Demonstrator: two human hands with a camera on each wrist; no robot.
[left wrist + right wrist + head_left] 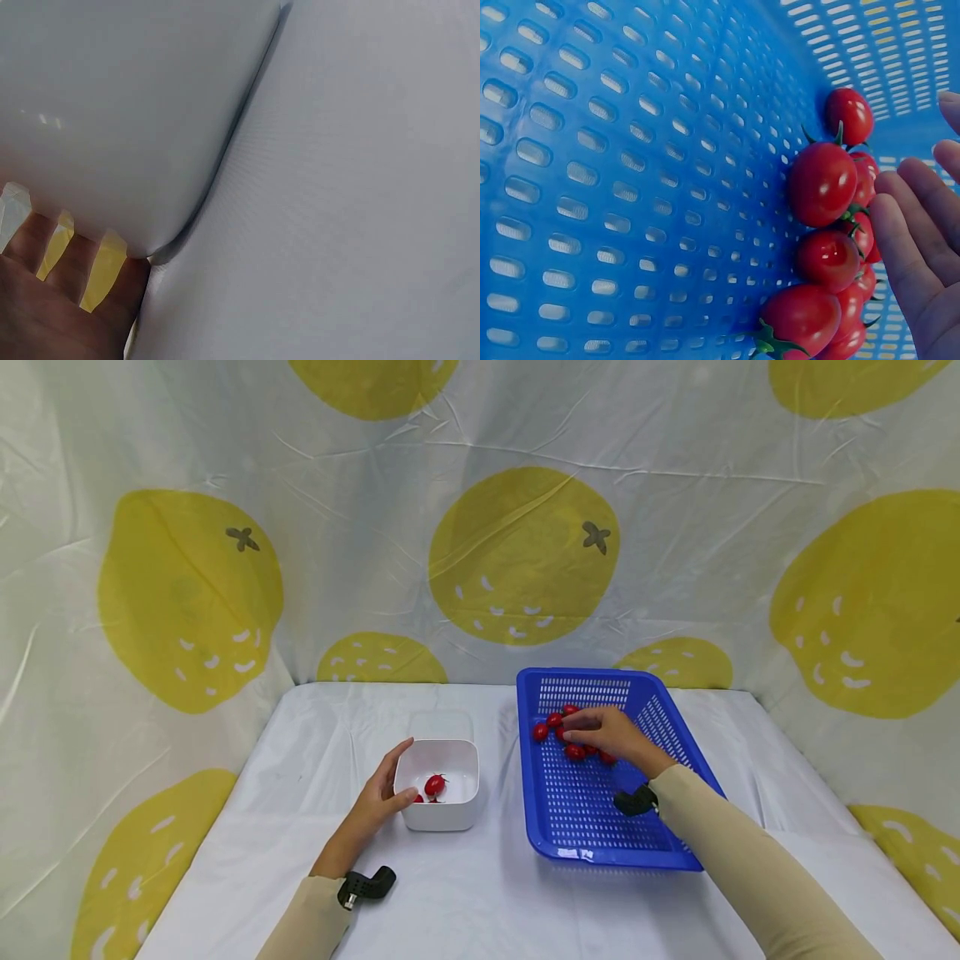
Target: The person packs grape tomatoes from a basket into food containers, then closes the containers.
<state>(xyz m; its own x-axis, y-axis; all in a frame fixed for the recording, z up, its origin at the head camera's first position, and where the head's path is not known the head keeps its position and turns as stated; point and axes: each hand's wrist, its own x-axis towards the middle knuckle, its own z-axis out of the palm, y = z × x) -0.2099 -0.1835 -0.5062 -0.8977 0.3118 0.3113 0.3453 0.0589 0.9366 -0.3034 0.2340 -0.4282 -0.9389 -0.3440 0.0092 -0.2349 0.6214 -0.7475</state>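
My left hand (377,799) holds the left side of a white square box (438,817), thumb over the near rim and fingers along the outer wall. Inside the box lie a few red cherry tomatoes (435,785), partly hidden by the near wall. In the left wrist view the fingers (56,251) rest against the smooth wall of the box. My right hand (609,732) reaches into a blue perforated basket (531,793). Its fingers are extended beside several cherry tomatoes (823,184) with green stems, gathered at the basket's far end. No tomato shows between the fingertips.
Behind the white box lies a clear, flat lid (441,724). A white cloth (300,760) covers the table, and a lemon-print curtain (360,543) closes off the back and sides. The basket's raised walls surround the right hand.
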